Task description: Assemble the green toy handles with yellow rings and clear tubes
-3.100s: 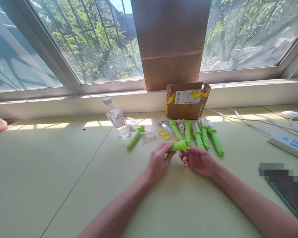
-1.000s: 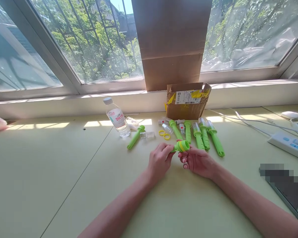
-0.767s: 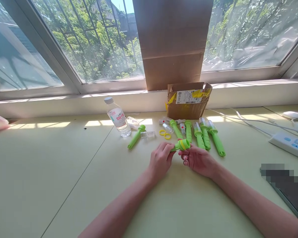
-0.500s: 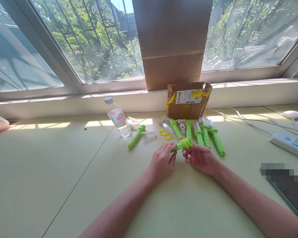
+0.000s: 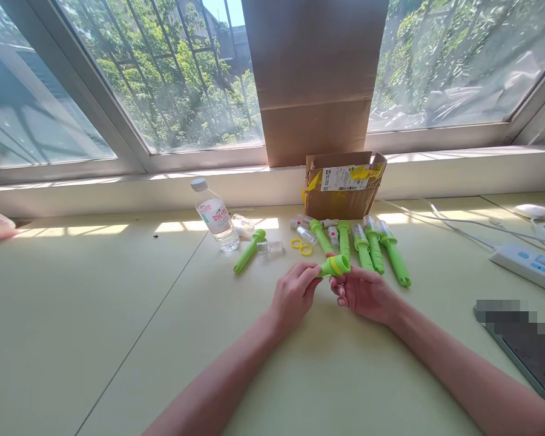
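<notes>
My left hand (image 5: 297, 290) is closed around the narrower part of a green plastic handle (image 5: 329, 267). A yellow ring (image 5: 334, 265) sits around the handle near its wide, open end, which points right. My right hand (image 5: 366, 290) supports that wide end, its fingers curled and one fingertip showing behind it. Two loose yellow rings (image 5: 300, 246) lie on the table just beyond. Behind my hands are more green handles (image 5: 344, 237), and several at the right carry clear ribbed caps (image 5: 360, 232). Another green handle (image 5: 249, 251) lies at the left beside a clear cap (image 5: 270, 247).
A water bottle (image 5: 215, 218) stands left of the parts. An open cardboard box (image 5: 340, 197) is at the back by the window sill. To the right are a white power strip (image 5: 527, 263), cables and a phone (image 5: 518, 345). Clear and white pieces (image 5: 306, 235) lie before the box.
The handle's wide end has tilted a little toward me, so its opening shows more. Both hands have stayed in nearly the same place.
</notes>
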